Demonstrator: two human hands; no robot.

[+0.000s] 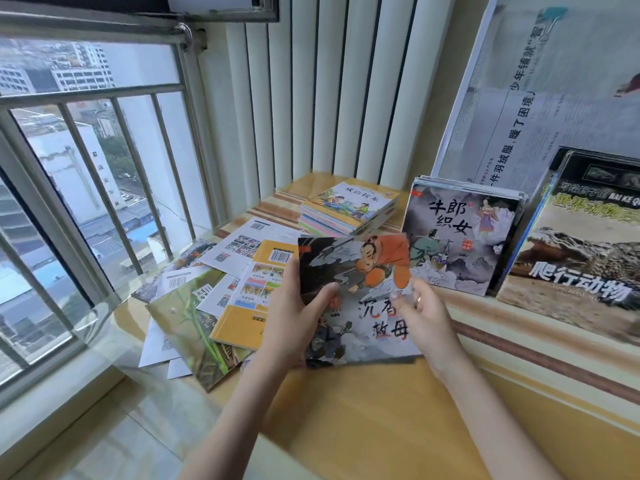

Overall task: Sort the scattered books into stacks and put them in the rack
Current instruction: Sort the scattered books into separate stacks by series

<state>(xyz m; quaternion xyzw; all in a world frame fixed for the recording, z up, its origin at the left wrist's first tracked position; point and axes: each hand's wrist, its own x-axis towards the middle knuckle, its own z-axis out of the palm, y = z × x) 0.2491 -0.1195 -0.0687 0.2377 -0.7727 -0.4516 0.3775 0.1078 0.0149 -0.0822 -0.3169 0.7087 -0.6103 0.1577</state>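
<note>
A thin grey picture book [356, 289] with an orange-clad figure on its cover is held above the yellow surface. My left hand [294, 313] grips its left edge, thumb on the cover. My right hand [420, 313] holds its right edge, fingers on the cover. Scattered books [221, 289] lie overlapping to the left: a yellow one, a green one and white back covers. A flat stack [346, 211] topped by a yellow book sits further back. Similar grey books [460, 237] stand leaning at the right.
Large animal books [575, 251] lean against the wall at the far right, with a big poster [554, 98] behind them. A barred window [86, 185] fills the left side. White vertical blinds [329, 91] hang at the back. Bare yellow surface [363, 410] lies in front.
</note>
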